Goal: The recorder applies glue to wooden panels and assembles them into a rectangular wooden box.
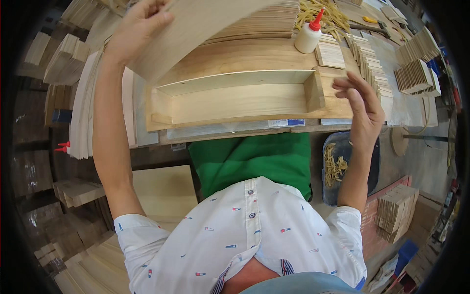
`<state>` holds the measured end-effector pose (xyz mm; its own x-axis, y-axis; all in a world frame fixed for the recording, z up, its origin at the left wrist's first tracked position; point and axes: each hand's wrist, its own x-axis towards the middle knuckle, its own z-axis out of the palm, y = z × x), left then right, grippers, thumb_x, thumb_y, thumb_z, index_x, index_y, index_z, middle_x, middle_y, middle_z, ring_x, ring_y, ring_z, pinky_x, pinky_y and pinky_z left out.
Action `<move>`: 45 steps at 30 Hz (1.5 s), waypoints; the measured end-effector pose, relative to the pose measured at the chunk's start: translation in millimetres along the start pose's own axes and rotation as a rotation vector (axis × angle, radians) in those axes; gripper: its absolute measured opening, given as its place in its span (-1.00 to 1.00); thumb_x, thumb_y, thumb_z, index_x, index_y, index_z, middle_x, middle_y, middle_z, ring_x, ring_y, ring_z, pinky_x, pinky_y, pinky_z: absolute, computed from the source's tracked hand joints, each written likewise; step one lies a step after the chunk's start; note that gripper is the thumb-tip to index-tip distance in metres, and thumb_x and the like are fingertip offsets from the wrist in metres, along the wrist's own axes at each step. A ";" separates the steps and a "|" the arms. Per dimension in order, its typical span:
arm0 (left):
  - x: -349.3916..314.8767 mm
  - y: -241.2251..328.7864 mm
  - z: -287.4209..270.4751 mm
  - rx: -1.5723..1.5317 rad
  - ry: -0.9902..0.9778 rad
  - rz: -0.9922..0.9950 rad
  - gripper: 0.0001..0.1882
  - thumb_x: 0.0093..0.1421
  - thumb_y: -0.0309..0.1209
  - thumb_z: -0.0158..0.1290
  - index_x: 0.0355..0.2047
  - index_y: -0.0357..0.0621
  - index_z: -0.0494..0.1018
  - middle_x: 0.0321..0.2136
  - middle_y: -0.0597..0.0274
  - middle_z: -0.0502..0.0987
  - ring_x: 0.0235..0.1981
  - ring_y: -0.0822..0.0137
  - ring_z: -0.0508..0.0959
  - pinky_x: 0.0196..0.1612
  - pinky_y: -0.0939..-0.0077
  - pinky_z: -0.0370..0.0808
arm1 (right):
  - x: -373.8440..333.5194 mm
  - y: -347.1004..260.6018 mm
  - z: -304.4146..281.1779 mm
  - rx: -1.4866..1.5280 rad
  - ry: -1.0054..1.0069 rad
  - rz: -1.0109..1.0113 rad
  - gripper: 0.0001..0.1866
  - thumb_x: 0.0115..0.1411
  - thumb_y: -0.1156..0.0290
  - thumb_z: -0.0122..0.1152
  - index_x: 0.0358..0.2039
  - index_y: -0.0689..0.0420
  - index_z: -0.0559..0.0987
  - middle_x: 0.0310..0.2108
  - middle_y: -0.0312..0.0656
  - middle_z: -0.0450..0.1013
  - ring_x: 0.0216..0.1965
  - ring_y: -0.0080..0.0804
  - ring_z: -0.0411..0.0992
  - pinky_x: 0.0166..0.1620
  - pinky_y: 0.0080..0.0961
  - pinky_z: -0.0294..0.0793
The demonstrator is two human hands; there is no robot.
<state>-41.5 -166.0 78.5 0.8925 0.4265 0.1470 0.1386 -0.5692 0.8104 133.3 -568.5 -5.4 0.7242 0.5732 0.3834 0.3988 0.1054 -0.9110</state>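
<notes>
My left hand (142, 34) is raised at the upper left, with thumb and fingers closed on the edge of a thin wooden panel (196, 36). The panel slants over the table and runs out of the top of the picture. Below it lies a long shallow wooden frame (315, 93) with a pale upright strip (235, 81) along its far side and a small block (161, 119) at its near left corner. Right of this frame hangs my right hand (364, 105), fingers loosely bent and apart, with nothing seen in it.
Behind the frame stand a red-tipped white glue bottle (308, 40), stacked thin boards (254, 22) and a pile of rubber bands (323, 14). Small wood strips (369, 68) lie in rows at the right. Below the table edge sits a dark tub (335, 191) holding more bands.
</notes>
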 end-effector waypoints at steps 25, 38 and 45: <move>-148.1 51.6 84.8 0.711 0.017 0.431 -0.20 -0.11 -0.20 0.37 0.17 -0.09 0.37 0.14 -0.04 0.39 0.21 -0.12 0.29 0.29 0.11 0.22 | 44.9 -28.1 29.3 -0.711 -0.821 -0.239 0.10 -0.39 0.33 0.49 0.31 0.06 0.30 0.24 0.02 0.25 0.27 0.04 0.22 0.30 -0.17 0.21; -109.0 10.5 85.2 0.488 -0.273 -0.045 0.04 -0.31 -0.34 0.45 0.28 0.04 0.28 0.24 -0.05 0.20 0.27 -0.10 0.17 0.34 0.11 0.16 | 64.6 14.5 -35.7 -0.677 -0.705 -0.162 0.29 -0.36 -0.09 0.54 0.42 -0.06 0.11 0.44 -0.13 0.00 0.44 -0.11 -0.05 0.44 -0.15 0.01; -104.1 -2.3 102.0 0.511 -0.284 -0.016 0.07 -0.38 -0.43 0.40 0.28 0.01 0.29 0.25 0.02 0.18 0.30 -0.04 0.15 0.35 0.17 0.15 | 48.7 37.7 -38.2 -0.638 -0.733 -0.059 0.27 -0.32 0.03 0.55 0.43 -0.13 0.06 0.44 -0.13 0.01 0.43 -0.10 -0.01 0.43 -0.15 0.05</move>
<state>-90.9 -280.9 3.5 0.9590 0.2724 -0.0780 0.2791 -0.8614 0.4244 205.1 -567.7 -15.3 0.2491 0.9677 0.0391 0.8098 -0.1859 -0.5565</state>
